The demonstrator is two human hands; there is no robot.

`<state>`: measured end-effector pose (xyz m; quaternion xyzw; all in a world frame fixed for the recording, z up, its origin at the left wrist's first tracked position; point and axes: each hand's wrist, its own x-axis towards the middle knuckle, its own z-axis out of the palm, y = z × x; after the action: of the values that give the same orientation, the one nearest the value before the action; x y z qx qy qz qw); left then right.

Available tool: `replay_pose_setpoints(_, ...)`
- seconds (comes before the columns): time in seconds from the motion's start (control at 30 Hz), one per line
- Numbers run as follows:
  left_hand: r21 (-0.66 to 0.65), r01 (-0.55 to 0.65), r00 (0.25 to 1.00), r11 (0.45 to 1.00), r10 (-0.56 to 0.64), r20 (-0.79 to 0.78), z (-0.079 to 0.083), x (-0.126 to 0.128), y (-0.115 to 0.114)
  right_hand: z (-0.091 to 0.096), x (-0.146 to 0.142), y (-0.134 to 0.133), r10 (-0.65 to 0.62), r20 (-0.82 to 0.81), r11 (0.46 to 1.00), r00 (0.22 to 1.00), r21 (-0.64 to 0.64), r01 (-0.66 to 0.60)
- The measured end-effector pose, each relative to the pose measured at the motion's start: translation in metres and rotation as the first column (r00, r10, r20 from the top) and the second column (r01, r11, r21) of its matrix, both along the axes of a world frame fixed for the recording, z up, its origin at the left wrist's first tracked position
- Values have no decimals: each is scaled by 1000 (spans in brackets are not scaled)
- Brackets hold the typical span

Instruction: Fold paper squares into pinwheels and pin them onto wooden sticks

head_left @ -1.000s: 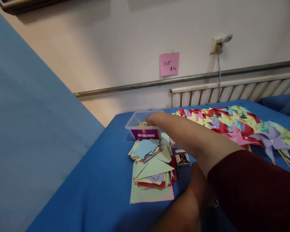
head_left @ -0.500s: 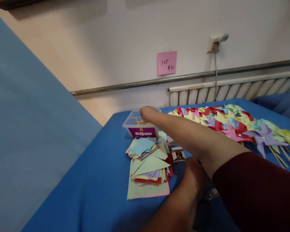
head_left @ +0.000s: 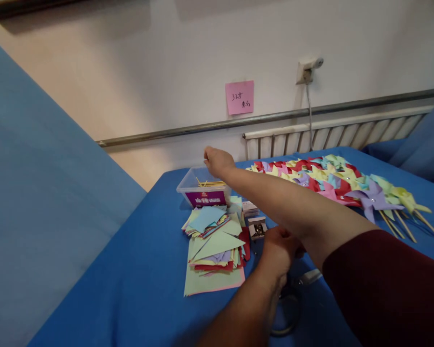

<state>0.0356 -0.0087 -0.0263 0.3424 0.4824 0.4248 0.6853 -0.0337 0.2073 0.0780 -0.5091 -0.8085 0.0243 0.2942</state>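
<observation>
Hands are held apart. Right hand (head_left: 219, 163) is held above the plastic box (head_left: 183, 189), fingers curled; whether a stick is pinched can't be told. Thin sticks (head_left: 211, 183) are contained in that box, just below the right hand. Left hand (head_left: 279, 248) is placed nearer the body, beneath the line of the right forearm (head_left: 285, 205); fingertips are hidden, so grip can't be told. Small white box (head_left: 257, 227) with metal fasteners is set just beyond the left hand; cut paper (head_left: 217, 246) is stacked to that hand's left. Pinwheels (head_left: 372, 197) are laid out to the right of the right hand. For a clean pick, one stick should be pinched near its end and drawn clear of the rim before any sideways move. Forearm is best carried high, so left hand and fasteners aren't brushed.
</observation>
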Motion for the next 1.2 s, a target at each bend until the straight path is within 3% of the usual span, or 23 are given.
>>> replay_pose_setpoints(0.1, 47, -11, 999, 999, 13, -35, -4, -6, 4, 14, 22, -18, 1, -356, 999, 934, 48, 17)
replay_pose_setpoints(0.27, 124, -109, 990, 986, 120, -77, -3, -13, 13, 15, 91, -96, 112, -753, 992, 648, 47, -117)
replay_pose_setpoints(0.43, 189, -208, 977, 960, 213, -11, 6, -16, 18, -28, 147, -181, 24, -920, 984, 392, -48, -174)
replay_pose_setpoints(0.6, 284, -280, 956, 917, 292, 0, 10, -19, 24, -84, 159, -201, -107, -963, 924, 246, -187, -332)
replay_pose_setpoints(0.73, 325, -316, 942, 891, 336, -6, 10, -24, 30, -100, 163, -200, -149, -959, 892, 242, -236, -386)
replay_pose_setpoints(1.2, 399, -338, 914, 852, 398, -76, 9, -30, 33, -98, 166, -201, -179, -932, 844, 315, -310, -438)
